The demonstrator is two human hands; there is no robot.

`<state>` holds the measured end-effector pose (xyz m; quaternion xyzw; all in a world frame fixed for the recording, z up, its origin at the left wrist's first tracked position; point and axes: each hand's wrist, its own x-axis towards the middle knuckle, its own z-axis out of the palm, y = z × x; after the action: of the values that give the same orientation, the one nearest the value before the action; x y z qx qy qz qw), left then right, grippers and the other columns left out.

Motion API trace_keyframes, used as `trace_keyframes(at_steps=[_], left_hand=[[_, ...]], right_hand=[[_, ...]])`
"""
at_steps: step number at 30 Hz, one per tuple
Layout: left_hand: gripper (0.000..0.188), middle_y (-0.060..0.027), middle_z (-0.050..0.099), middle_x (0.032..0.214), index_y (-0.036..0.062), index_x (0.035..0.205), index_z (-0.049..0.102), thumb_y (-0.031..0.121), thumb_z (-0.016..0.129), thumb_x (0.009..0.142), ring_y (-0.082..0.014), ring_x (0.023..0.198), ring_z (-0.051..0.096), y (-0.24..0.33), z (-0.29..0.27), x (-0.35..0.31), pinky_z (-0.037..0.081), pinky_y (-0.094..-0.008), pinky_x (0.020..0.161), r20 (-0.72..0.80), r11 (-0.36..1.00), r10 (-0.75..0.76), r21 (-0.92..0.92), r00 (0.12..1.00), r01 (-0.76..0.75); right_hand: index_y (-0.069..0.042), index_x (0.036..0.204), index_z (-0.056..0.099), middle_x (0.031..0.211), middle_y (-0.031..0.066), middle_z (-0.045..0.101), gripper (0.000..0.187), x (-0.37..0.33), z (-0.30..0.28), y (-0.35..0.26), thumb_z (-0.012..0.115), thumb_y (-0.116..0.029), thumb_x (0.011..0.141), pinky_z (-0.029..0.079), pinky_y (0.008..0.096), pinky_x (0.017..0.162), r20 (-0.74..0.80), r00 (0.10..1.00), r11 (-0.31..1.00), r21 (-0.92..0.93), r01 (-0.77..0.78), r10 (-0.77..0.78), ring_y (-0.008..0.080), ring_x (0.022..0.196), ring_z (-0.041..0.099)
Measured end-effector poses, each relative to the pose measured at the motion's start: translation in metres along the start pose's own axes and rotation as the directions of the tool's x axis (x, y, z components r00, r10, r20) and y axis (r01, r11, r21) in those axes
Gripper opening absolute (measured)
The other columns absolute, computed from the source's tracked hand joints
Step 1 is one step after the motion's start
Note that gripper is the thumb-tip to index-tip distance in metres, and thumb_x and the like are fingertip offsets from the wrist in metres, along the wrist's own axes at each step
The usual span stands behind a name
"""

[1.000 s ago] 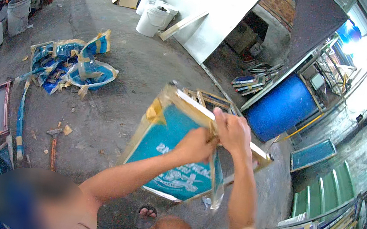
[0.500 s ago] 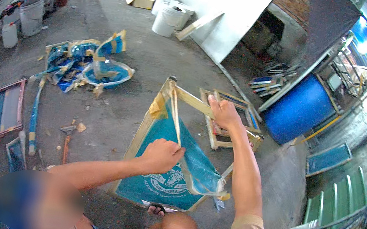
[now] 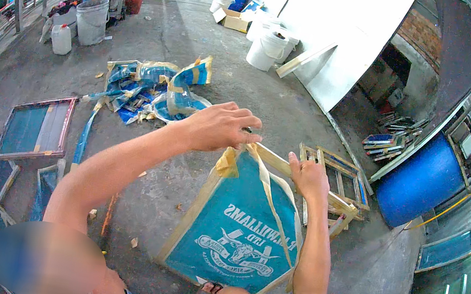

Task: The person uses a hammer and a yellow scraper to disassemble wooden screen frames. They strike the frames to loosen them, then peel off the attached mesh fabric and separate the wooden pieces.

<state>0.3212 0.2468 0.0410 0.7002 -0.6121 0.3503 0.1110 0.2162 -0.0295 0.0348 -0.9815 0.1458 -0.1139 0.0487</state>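
Observation:
A screen-printing frame [image 3: 183, 224] stands tilted up in front of me, its teal mesh [image 3: 220, 205] carrying a white printed design. Yellowed tape [image 3: 228, 164] covers its upper left corner. From the top, a loose pale strip [image 3: 269, 196] runs slantwise down the mesh toward the right side. My right hand [image 3: 309, 176] grips the upper right bar of the frame, thumb on top. Above the top corner is my left hand [image 3: 220, 125], fingers loosely bent and apart around the corner's end; whether they touch it I cannot tell. My knee hides part of the lower edge.
Crumpled teal mesh and tape [image 3: 146, 91] lie in a heap on the floor ahead. Other screens [image 3: 37, 126] rest at left. Bare wooden frames [image 3: 335, 174] and a blue barrel [image 3: 422, 181] stand at right. White buckets [image 3: 267, 48] line the wall farther off.
My left hand has let go of the peeled-back mesh flap and moved up to the top corner. The flap now lies flatter, showing more of the design. The view has turned left.

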Motion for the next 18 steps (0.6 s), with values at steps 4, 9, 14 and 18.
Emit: trace_keyframes(at_steps=[4,9,14,18], left_hand=[[0.014,-0.0034,0.062,0.104,0.0136,0.095,0.063,0.02,0.064,0.082,-0.0217,0.1,0.062,-0.028,0.025,0.008,0.054,-0.0334,0.083,0.063,0.976,0.199,0.074,0.978,-0.204],[0.01,-0.0033,0.061,0.086,0.0101,0.086,0.062,0.02,0.062,0.084,-0.0188,0.087,0.062,-0.007,0.042,0.009,0.055,-0.0292,0.069,0.187,0.946,0.08,0.295,0.979,-0.133],[0.01,-0.0049,0.06,0.08,0.0087,0.087,0.061,0.019,0.062,0.085,-0.0186,0.08,0.061,0.005,0.055,-0.011,0.055,-0.0302,0.058,0.249,0.953,0.163,0.211,0.955,-0.218],[0.011,-0.0067,0.062,0.076,0.0105,0.089,0.064,0.021,0.059,0.088,-0.0241,0.075,0.063,0.055,0.057,-0.084,0.054,-0.0384,0.052,0.304,0.994,-0.071,0.095,0.95,0.043]], right_hand=[[-0.002,0.084,0.076,0.084,0.0247,0.071,0.077,0.002,0.005,0.004,0.034,-0.065,0.097,0.054,0.0534,0.079,0.015,1.0,1.0,-0.01,0.011,-0.011,0.0443,0.084,0.069],[-0.002,0.084,0.076,0.084,0.0262,0.071,0.076,0.003,0.006,0.009,0.035,-0.065,0.097,0.055,0.0542,0.078,0.015,1.0,1.0,-0.016,-0.005,0.005,0.0446,0.082,0.07],[0.0,0.083,0.076,0.085,0.0289,0.07,0.076,0.02,0.022,0.028,0.037,-0.063,0.097,0.055,0.0559,0.08,0.009,1.0,1.0,0.021,0.011,-0.012,0.0458,0.086,0.07],[0.0,0.087,0.076,0.088,0.0282,0.07,0.073,0.029,0.025,0.014,0.039,-0.063,0.096,0.055,0.0542,0.082,0.055,0.998,0.998,0.058,-0.036,0.033,0.0461,0.089,0.069]])
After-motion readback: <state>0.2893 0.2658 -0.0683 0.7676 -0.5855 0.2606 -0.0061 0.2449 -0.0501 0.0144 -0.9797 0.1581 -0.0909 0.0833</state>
